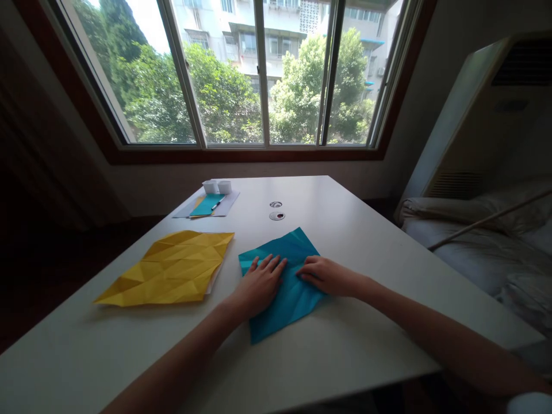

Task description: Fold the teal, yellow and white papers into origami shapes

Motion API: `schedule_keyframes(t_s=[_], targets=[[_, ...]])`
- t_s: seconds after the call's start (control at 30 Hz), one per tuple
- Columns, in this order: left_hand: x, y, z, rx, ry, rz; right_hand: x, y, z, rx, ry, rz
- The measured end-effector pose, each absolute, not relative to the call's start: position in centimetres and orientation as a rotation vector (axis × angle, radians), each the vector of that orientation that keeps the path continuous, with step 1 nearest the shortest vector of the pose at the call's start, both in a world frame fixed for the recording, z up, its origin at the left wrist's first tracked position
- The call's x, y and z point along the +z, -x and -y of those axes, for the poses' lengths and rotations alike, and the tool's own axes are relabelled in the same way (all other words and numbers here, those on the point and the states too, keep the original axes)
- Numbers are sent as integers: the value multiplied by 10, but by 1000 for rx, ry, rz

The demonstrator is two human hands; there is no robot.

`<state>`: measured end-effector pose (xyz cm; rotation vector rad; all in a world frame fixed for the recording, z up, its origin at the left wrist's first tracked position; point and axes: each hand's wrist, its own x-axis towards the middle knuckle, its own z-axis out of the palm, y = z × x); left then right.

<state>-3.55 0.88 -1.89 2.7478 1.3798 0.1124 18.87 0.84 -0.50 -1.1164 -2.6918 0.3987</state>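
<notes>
A creased blue sheet of paper (284,313) lies turned at an angle on the white table, in front of me. My left hand (263,283) rests flat on its left half, fingers spread and pointing away from me. From the right edge, my right hand (325,275) reaches onto the same sheet. Its fingers are bent and drawn together, with the tips at a crease near the middle. To the left lies a yellow sheet of paper (172,267), crossed by many fold lines, with a strip of white paper (213,280) showing under its right edge.
The white table (366,339) narrows toward the window. Two small white containers (225,187) stand at its far left, by blue, yellow and white sheets with a pen (218,203) on top. Two round inserts (277,216) sit in the tabletop. A covered sofa (466,230) is at right.
</notes>
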Motion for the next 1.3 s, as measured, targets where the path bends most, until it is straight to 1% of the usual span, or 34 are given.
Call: schedule_keyframes(t_s=[0.13, 0.33, 0.53, 0.8, 1.07, 1.2, 1.3], targets=[[-19, 41, -10, -5, -2666, -1269, -18, -192, -9, 326, 1122, 2747], [-17, 50, -15, -98, -2618, -1227, -27, -203, -16, 591, 1254, 2823], [-19, 50, -16, -87, -2608, -1240, -24, -218, -25, 606, 1460, 2804], [-19, 52, -17, -98, -2589, -1243, -18, -225, -25, 619, 1543, 2817], [-18, 51, -17, -88, -2590, -1239, -22, -226, -27, 655, 1551, 2779], [-9, 51, -13, -105, -2602, -1258, -25, -226, -30, 584, 1513, 2768], [-1, 50, -8, -97, -2633, -1314, -25, -226, -33, 379, 1485, 2745]])
